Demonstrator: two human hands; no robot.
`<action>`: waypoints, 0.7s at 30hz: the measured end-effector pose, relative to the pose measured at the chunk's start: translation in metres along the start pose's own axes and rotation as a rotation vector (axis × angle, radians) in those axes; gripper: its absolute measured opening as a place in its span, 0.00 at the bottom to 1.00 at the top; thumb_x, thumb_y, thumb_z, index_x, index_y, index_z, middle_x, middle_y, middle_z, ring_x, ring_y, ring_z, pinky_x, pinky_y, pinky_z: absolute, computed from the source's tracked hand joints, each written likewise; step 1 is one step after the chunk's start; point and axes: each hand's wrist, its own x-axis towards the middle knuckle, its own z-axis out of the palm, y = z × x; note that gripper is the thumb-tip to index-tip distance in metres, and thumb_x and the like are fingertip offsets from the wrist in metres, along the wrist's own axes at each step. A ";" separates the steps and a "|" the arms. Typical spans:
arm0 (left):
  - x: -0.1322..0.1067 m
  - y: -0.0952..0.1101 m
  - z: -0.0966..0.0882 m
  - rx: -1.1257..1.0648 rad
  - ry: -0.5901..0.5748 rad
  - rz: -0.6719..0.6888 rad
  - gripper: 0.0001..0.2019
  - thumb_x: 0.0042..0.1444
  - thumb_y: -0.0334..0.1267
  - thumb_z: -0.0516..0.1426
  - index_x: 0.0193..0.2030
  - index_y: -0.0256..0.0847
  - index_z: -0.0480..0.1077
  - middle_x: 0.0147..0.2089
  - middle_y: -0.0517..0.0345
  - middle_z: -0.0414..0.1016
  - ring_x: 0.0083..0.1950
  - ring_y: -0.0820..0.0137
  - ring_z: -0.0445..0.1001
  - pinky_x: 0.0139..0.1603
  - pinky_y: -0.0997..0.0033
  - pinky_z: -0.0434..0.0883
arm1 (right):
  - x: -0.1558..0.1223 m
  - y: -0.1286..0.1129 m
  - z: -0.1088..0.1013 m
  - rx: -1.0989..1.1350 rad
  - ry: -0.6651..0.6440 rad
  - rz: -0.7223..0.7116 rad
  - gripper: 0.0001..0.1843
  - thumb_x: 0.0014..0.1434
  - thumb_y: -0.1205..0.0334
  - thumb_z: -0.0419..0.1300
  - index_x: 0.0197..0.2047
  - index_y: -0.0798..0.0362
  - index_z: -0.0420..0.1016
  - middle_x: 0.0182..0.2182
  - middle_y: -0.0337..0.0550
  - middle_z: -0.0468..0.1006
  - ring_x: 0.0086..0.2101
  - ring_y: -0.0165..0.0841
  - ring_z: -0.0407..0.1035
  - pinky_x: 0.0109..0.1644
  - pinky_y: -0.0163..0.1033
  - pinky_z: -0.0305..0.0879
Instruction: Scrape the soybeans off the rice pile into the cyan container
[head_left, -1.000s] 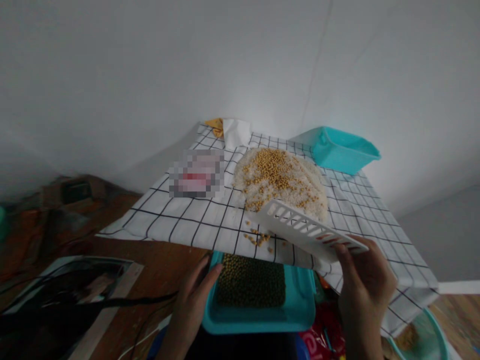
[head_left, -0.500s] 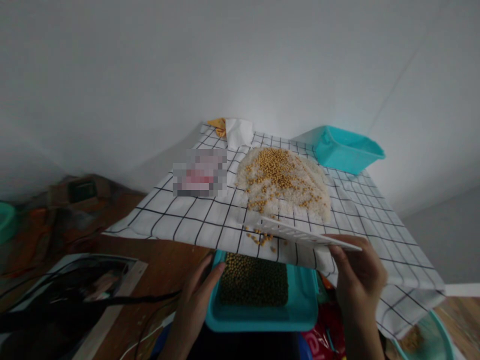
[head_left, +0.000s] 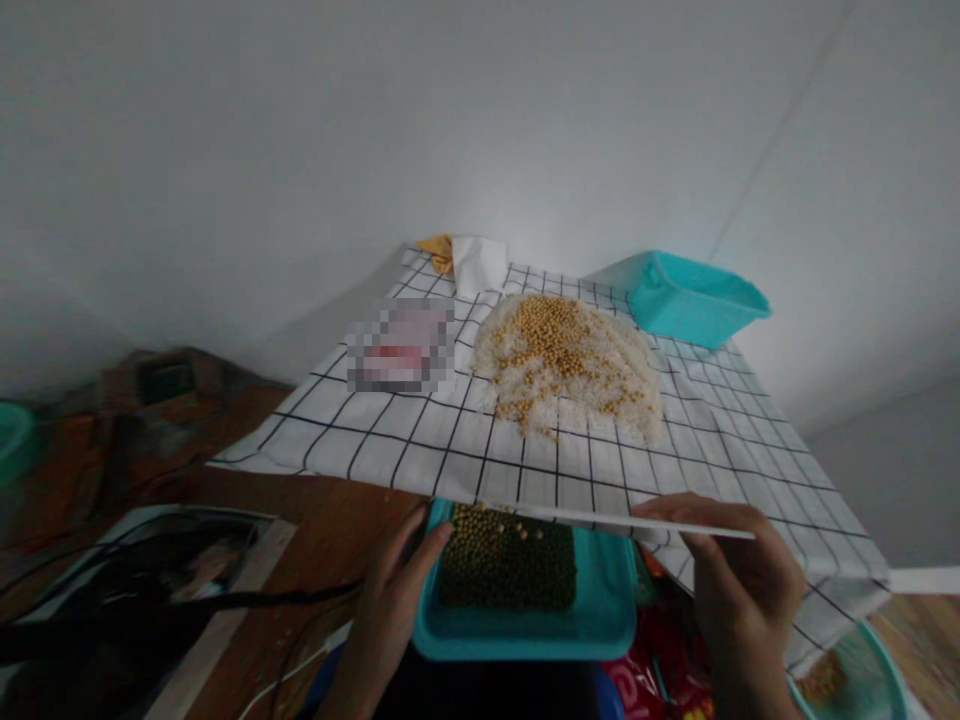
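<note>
My left hand closes on the left rim of a turquoise tray, thumb over the edge. The tray sits below the table's front edge and holds dark green beans, with yellow beans at its far left. My right hand pinches the right end of a thin white plastic strip, seen nearly edge-on. The strip lies along the table's front edge, above the tray's far side. Farther back, a heap of white rice carries many yellow beans on top.
A checked cloth covers the table. On it stand a turquoise bin at back right, a white cloth at the back, and a blurred-out item at left. Below right is a clear tub; cables run at left.
My right hand has drawn the strip toward me to the table edge. The loose yellow beans near that edge are gone from the cloth, and a few pale ones show in the tray.
</note>
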 end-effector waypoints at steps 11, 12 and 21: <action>0.001 0.004 -0.001 -0.020 -0.053 0.066 0.28 0.45 0.56 0.65 0.48 0.40 0.78 0.58 0.47 0.79 0.66 0.49 0.68 0.71 0.51 0.58 | 0.023 0.006 0.002 -0.085 0.510 0.091 0.07 0.54 0.60 0.68 0.33 0.54 0.77 0.30 0.42 0.78 0.32 0.34 0.72 0.39 0.39 0.65; 0.002 0.002 -0.001 -0.024 -0.051 0.059 0.27 0.45 0.56 0.65 0.49 0.40 0.78 0.58 0.48 0.79 0.66 0.50 0.69 0.70 0.52 0.59 | 0.028 0.008 0.006 -0.080 0.519 0.086 0.08 0.55 0.59 0.67 0.33 0.54 0.76 0.30 0.42 0.78 0.33 0.34 0.72 0.39 0.40 0.65; 0.011 -0.015 -0.013 0.047 0.009 0.041 0.23 0.44 0.56 0.65 0.44 0.45 0.81 0.56 0.51 0.81 0.66 0.49 0.70 0.69 0.50 0.62 | 0.056 0.021 0.031 -0.093 0.512 0.087 0.10 0.57 0.56 0.65 0.36 0.54 0.75 0.32 0.42 0.79 0.32 0.32 0.73 0.40 0.39 0.66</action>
